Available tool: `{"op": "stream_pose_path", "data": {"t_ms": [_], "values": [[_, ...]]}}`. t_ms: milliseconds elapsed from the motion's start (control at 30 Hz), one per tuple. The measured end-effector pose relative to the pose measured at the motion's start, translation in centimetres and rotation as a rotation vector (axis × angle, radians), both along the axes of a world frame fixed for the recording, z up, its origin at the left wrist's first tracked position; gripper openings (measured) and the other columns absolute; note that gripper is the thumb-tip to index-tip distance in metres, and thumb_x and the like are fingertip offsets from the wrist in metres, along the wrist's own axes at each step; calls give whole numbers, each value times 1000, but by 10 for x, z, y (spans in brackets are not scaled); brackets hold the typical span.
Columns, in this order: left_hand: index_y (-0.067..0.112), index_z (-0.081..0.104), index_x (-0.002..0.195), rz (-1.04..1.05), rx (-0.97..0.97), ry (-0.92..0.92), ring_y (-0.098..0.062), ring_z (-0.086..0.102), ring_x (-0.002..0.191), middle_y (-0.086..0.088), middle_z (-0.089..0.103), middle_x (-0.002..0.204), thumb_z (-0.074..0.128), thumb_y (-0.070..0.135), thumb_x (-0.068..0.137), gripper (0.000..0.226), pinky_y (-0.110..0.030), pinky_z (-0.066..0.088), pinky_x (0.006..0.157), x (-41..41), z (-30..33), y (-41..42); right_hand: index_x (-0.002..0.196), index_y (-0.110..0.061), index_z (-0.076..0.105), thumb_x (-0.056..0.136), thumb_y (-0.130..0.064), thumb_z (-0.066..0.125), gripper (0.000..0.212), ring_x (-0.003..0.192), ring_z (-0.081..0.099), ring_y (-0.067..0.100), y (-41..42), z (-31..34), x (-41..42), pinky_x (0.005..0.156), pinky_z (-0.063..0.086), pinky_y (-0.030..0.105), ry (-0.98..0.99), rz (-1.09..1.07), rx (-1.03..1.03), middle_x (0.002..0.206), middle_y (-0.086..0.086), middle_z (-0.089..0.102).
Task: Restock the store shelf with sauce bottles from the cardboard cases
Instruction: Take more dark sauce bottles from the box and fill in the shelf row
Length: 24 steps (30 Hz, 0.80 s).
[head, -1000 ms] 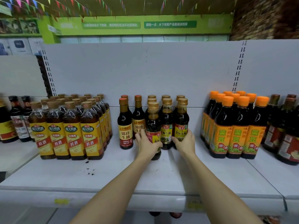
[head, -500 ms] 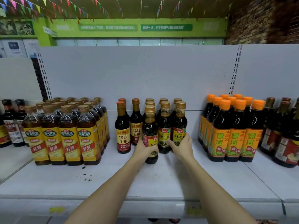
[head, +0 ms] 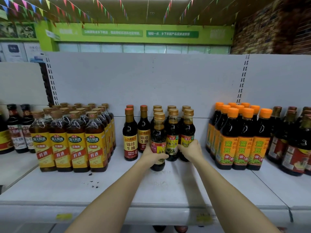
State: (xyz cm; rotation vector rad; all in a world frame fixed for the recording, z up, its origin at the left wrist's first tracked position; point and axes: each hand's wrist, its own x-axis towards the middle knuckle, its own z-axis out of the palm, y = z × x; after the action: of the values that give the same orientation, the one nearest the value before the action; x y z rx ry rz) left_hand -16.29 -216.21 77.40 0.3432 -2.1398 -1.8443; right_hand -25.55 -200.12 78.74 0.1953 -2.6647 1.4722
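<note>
A cluster of dark sauce bottles with gold caps stands mid-shelf on the white shelf (head: pixel 151 190). My left hand (head: pixel 154 156) grips the front-left gold-capped bottle (head: pixel 158 132) around its lower label. My right hand (head: pixel 191 151) grips the right gold-capped bottle (head: pixel 187 130) at its label. Between them stands a third gold-capped bottle (head: pixel 172 137), untouched as far as I can see. Both held bottles are upright on the shelf board. No cardboard case shows.
Two red-capped soy bottles (head: pixel 130 137) stand just left of my left hand. Yellow-labelled cooking wine bottles (head: pixel 75 142) fill the left, orange-capped bottles (head: pixel 242 142) the right, with darker bottles (head: pixel 296 145) beyond. Bare shelf board lies in front of the rows.
Both hands stay on the same bottles. The view has tilted upward a little, so the shelf sits lower in frame; the front-left bottle seems slightly nearer the shelf front.
</note>
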Motion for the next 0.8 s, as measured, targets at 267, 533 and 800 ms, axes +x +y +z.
{"op": "stream_pose_path", "data": {"t_ms": [267,533,800], "values": [[20,25,157,14,-55,146,-21,50,129,2,49,143,82,23,83,93,-38,44,103,2,78,-5,125,-10,55,91,-14,60,34,114,53,26,-4,67,19,92,41,33,371,30,-18,126,9,52],[17,50,134,14,-75,116,-20,62,110,-4,65,120,80,18,85,57,-32,47,86,-23,97,-4,140,-11,41,88,-24,72,62,132,39,33,-25,79,24,109,38,42,517,-120,88,143,14,39],[21,52,125,73,-67,170,-18,64,106,-1,66,112,76,20,87,45,-31,49,85,-38,82,-3,162,-31,2,92,-43,69,97,152,11,43,-43,58,12,120,16,60,346,-84,83,166,24,6]]}}
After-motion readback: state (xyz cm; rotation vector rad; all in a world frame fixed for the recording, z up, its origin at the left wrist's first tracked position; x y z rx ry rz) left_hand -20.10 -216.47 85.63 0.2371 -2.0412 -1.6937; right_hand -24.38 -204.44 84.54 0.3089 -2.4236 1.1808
